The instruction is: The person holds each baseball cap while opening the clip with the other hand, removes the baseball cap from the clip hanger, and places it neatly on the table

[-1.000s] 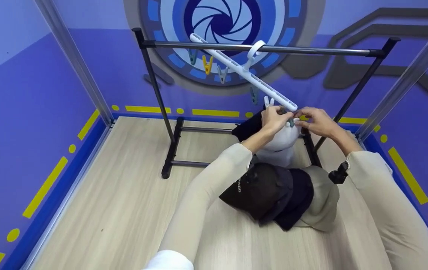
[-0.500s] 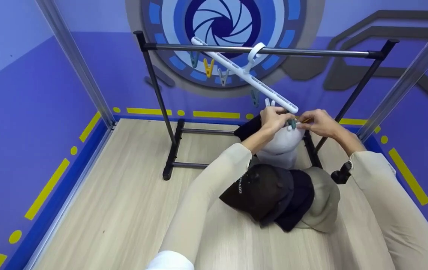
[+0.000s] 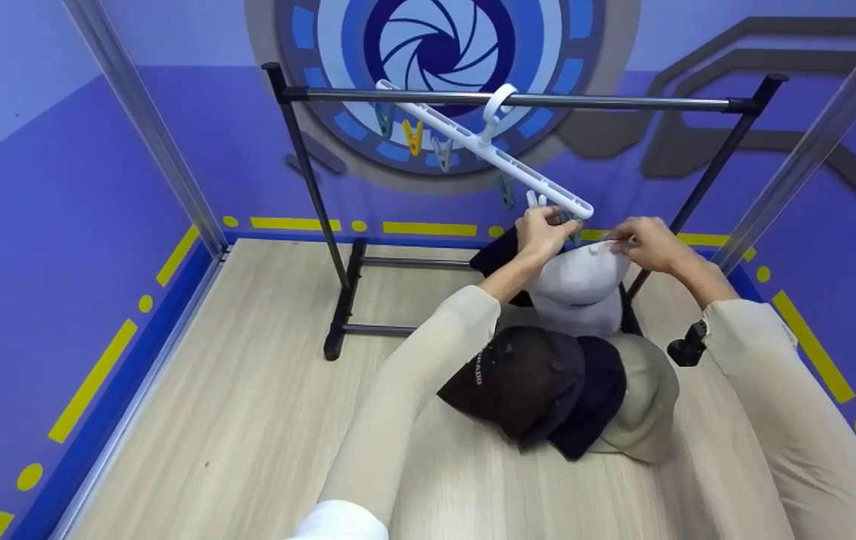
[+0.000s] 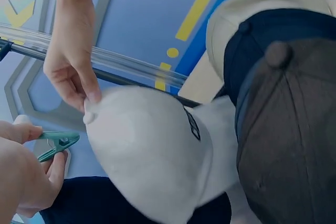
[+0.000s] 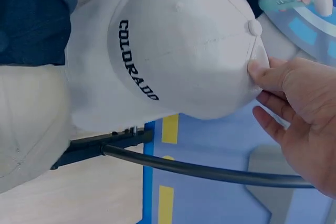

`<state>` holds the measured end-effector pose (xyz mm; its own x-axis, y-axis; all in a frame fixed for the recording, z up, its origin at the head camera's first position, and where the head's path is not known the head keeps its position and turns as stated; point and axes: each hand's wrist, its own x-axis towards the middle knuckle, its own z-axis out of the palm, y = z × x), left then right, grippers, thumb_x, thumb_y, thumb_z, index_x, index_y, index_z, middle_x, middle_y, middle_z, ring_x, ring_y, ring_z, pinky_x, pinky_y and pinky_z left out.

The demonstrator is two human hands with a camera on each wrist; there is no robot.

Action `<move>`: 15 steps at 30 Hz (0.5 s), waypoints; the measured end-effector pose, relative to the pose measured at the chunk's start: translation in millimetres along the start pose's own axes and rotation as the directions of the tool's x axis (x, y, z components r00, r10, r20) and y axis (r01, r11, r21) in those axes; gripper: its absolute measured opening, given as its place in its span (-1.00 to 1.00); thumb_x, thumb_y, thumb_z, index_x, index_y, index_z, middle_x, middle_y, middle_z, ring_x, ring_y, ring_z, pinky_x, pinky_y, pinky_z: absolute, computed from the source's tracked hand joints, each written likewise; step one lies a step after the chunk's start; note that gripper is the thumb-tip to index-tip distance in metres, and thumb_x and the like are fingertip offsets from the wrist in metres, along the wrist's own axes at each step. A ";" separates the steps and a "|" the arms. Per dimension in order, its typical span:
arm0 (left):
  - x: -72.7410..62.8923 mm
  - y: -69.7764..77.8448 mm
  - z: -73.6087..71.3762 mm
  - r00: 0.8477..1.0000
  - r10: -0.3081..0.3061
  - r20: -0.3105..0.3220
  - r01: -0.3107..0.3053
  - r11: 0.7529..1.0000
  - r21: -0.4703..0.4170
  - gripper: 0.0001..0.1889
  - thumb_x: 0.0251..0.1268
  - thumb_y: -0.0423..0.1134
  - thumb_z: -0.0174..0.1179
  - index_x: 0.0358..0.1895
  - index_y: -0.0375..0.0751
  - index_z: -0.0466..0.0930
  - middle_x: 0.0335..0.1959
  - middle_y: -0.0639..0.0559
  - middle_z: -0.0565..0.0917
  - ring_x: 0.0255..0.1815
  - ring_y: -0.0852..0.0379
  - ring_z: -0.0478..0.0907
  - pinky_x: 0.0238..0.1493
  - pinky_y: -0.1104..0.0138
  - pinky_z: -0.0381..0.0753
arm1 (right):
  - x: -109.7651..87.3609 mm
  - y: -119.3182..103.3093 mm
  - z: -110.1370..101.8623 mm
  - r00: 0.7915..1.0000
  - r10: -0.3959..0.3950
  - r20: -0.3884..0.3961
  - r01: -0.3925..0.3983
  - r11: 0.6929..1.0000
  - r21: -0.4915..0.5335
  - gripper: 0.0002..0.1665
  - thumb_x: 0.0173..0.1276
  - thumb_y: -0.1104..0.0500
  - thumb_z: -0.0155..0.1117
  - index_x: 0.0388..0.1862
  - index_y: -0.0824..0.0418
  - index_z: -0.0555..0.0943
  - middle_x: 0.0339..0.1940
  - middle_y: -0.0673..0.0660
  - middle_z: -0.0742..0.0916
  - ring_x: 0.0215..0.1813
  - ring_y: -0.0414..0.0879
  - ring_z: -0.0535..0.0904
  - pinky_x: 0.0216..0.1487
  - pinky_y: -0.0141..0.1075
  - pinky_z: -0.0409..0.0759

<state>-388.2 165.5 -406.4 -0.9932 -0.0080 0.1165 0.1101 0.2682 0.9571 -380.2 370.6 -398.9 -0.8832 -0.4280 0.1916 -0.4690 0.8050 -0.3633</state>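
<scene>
My left hand (image 3: 544, 231) pinches a green clothespin (image 4: 59, 142) close under the near end of a white hanger (image 3: 503, 157). The hanger hooks over the rack's metal rail (image 3: 638, 103). My right hand (image 3: 649, 244) pinches the back edge of a white cap (image 3: 581, 274) between thumb and fingers, just beside its top button. Black "COLORADO" lettering on the cap (image 5: 184, 51) shows in the right wrist view. A gap separates the cap from the clothespin. Behind my left hand hangs a dark cap (image 3: 495, 259), below a white clothespin (image 3: 535, 199).
Nested caps lie on the wooden floor in front of me: dark brown (image 3: 525, 382), navy (image 3: 600, 375) and beige (image 3: 645, 397). Green, yellow (image 3: 412, 137) and grey (image 3: 442, 153) clothespins hang along the hanger. The rack's black posts (image 3: 307, 165) stand either side.
My right hand has drawn the white cap to the right, away from the green clothespin, which overlapped its top before. My left hand stays near the hanger's end.
</scene>
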 end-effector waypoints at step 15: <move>0.1 -24.2 -66.1 0.939 0.311 0.151 -0.345 0.869 0.355 -0.62 0.40 -0.31 0.21 0.25 -0.15 0.64 0.08 -0.01 0.78 0.12 0.11 0.70 0.15 0.36 0.62 | -13.4 -15.1 -39.3 0.921 0.269 -0.282 -0.252 0.963 0.095 -0.67 0.41 0.24 0.19 -0.12 0.50 0.73 -0.24 0.50 0.76 -0.50 -0.39 0.45 -0.51 -0.60 0.38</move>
<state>-388.4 95.3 -412.0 -0.9038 0.2210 0.3665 0.4241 0.5782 0.6970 -361.3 380.3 -360.1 -0.9399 -0.0617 0.3359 -0.2287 0.8443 -0.4847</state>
